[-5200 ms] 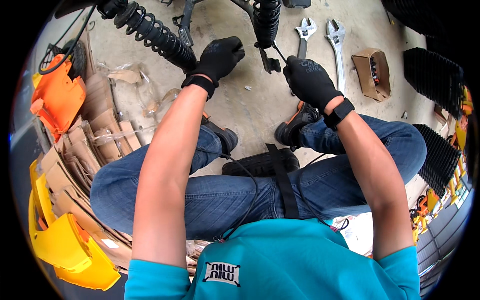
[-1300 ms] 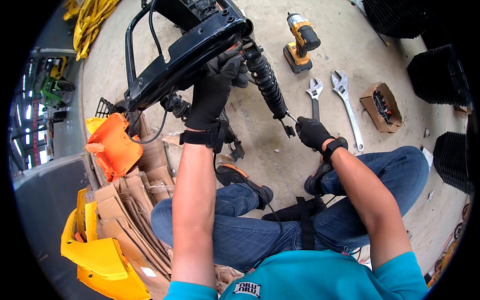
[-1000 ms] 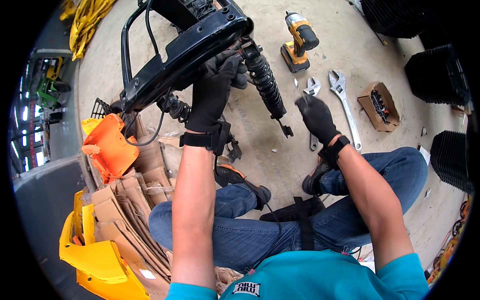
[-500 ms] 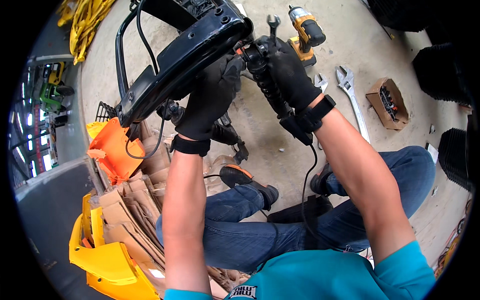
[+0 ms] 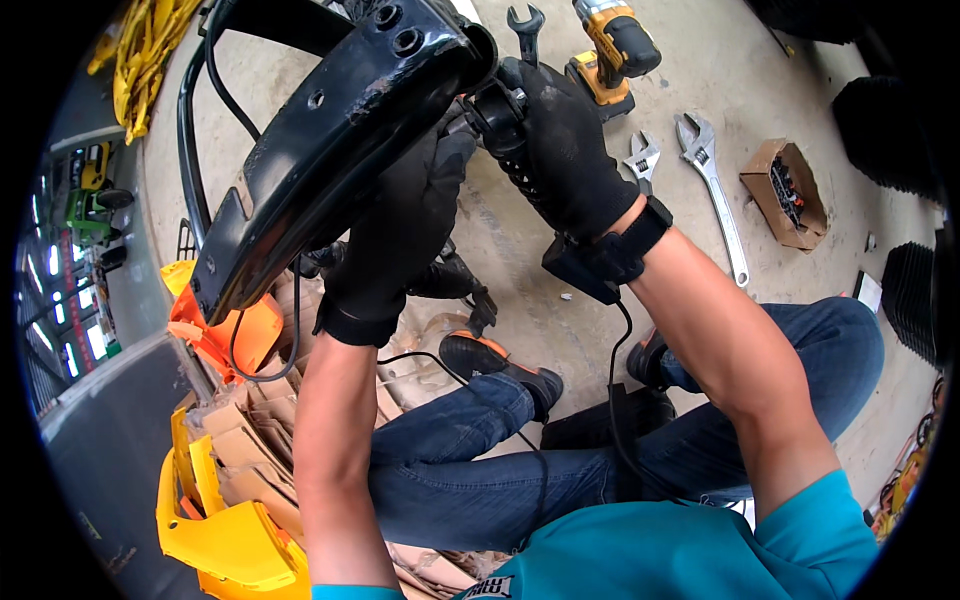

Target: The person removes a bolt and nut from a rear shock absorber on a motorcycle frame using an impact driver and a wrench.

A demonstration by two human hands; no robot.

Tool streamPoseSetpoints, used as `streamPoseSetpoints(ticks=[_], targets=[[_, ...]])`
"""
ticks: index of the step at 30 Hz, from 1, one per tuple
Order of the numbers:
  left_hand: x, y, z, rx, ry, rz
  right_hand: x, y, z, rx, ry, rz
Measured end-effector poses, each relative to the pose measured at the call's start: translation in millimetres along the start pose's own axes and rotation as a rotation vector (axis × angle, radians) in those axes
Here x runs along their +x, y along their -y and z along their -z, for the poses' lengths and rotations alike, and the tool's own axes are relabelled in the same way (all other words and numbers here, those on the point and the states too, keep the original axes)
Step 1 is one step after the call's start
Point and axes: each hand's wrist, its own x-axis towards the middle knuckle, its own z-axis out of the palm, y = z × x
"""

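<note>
A black tubular metal frame (image 5: 340, 120) hangs over my gloved left hand (image 5: 395, 225), whose fingers are closed at the upper mount of a black coil-spring shock (image 5: 500, 125); what they grip is partly hidden. My gloved right hand (image 5: 570, 140) wraps round an open-end spanner (image 5: 526, 28) beside that mount, its jaw pointing up. A yellow-and-black cordless impact driver (image 5: 620, 45) stands on the floor just beyond. Two adjustable wrenches (image 5: 712, 175) lie to the right, one larger.
An open cardboard box of small hardware (image 5: 780, 195) sits at the right, near black ribbed parts (image 5: 908, 300). At the left are flattened cardboard (image 5: 255, 460), orange panels (image 5: 245, 330), yellow panels (image 5: 220, 540) and a green vehicle (image 5: 95, 210). My legs (image 5: 500, 460) are bent below my hands.
My right hand has risen from the shock's lower end to its upper mount, carrying the spanner. The frame, out of view earliest, now looms larger. My left hand stays beneath it, fingers closed.
</note>
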Motion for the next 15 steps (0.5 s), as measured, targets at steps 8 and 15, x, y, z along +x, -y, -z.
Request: streamPoseSetpoints(ticks=[8,15], targets=[[1,-1,0,0.014,0.002,-0.017,-1,15,8,-0.204,-0.015,0.026],[1,1,-5,-0.126,-0.031,0.022,-2,21,7,-0.253,-0.061,0.041]])
